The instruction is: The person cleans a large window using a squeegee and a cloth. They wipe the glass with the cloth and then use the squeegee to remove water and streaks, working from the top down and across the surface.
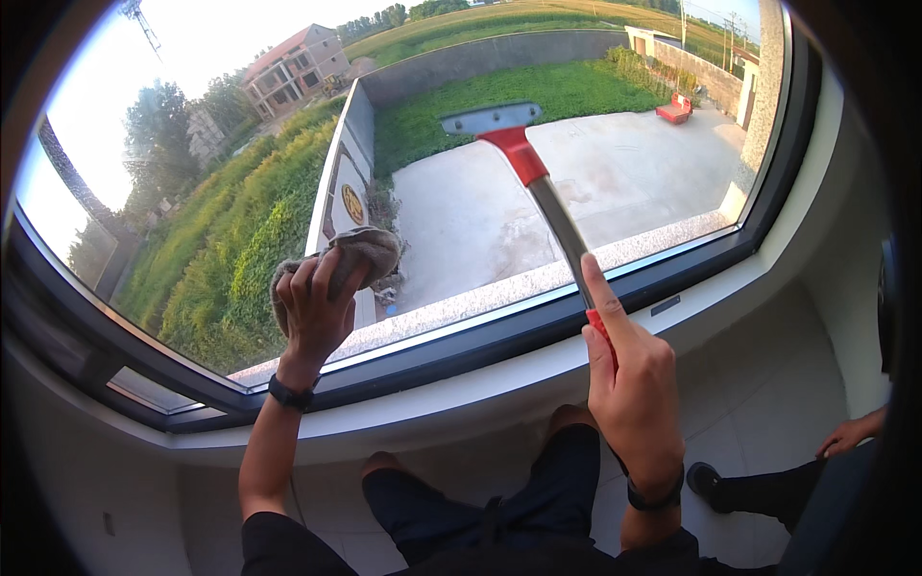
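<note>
A large window pane in a dark frame fills the view before me. My left hand grips a bunched grey-brown cloth at the lower left part of the glass; whether it presses on the pane I cannot tell. In my right hand is a long-handled scraper, with a red grip, a metal shaft and a red head. Its wide metal blade holder points up and to the left, in front of the pane. My right index finger lies along the shaft.
The dark window frame and a white sill run below the glass. At the lower right, another person's hand and a dark shoe show. Beyond the pane lie a walled yard, grass and a red cart.
</note>
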{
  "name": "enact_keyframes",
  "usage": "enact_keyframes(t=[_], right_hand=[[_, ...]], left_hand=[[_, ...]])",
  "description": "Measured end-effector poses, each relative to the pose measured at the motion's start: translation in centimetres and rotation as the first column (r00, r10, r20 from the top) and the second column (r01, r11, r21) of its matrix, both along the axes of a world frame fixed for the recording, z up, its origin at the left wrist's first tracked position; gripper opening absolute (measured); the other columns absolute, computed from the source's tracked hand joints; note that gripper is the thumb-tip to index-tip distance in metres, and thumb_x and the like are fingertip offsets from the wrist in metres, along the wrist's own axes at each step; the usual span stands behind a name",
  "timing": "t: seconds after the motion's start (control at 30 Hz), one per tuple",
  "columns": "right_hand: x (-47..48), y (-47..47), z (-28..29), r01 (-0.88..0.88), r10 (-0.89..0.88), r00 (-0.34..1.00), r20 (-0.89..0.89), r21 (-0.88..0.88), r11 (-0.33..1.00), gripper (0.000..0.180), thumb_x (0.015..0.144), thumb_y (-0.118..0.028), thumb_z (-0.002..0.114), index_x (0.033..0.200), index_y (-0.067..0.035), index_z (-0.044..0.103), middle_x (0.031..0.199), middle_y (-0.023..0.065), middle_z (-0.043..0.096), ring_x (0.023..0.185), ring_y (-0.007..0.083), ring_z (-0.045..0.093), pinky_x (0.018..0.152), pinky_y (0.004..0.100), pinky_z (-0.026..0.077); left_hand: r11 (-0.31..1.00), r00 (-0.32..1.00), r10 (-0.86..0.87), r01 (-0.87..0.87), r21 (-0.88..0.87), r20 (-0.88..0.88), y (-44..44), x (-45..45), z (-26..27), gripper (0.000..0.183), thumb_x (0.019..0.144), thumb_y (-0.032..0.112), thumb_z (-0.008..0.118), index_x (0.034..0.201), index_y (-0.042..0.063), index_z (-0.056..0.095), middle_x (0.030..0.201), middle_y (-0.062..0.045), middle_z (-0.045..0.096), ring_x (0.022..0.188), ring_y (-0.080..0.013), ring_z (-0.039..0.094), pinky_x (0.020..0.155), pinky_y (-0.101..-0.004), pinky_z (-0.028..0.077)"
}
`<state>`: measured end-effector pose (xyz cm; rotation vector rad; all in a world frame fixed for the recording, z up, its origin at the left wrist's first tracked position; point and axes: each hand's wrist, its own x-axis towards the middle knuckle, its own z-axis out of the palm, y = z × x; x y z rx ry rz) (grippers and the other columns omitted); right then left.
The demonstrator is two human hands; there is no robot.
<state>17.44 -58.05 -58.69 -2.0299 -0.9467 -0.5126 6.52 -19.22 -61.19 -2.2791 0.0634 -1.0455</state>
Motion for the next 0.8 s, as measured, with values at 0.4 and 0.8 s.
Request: enact_keyframes(t=[0.4,0.8], right_hand=[[0.8,2.3,-2.2,0.052,-0.055,0.998,0.026,0.107,0.993,0.062,0.101,-0.005,0.063,0.159,-0.011,0.043,0.063,0.0075,0.052,0.055,0.0206,0.057,0.052,0.0368,0.047],[1.1,1.6,-5.4,0.094,-0.091,0.995,-0.041,0.099,0.991,0.057,0.104,-0.007,0.059,0.159,-0.009,0.043,0.070,0.0100,0.061,0.059,0.0191,0.061,0.055,0.0354,0.049]], left_hand=[[0.999,1.000,0.023,-0.023,-0.025,-0.015,0.3,-0.3,-0.4,0.067,0.079,0.009,0.074,0.140,0.031,0.061,0.148,-0.005,0.046,0.130,-0.0285,0.041,0.105,-0.0501,0.030],[0.999,0.998,0.053,-0.053,0.005,-0.042,0.4,-0.5,-0.2,0.064,0.080,0.012,0.071,0.140,0.032,0.062,0.147,-0.006,0.046,0.130,-0.0292,0.041,0.106,-0.0510,0.030]])
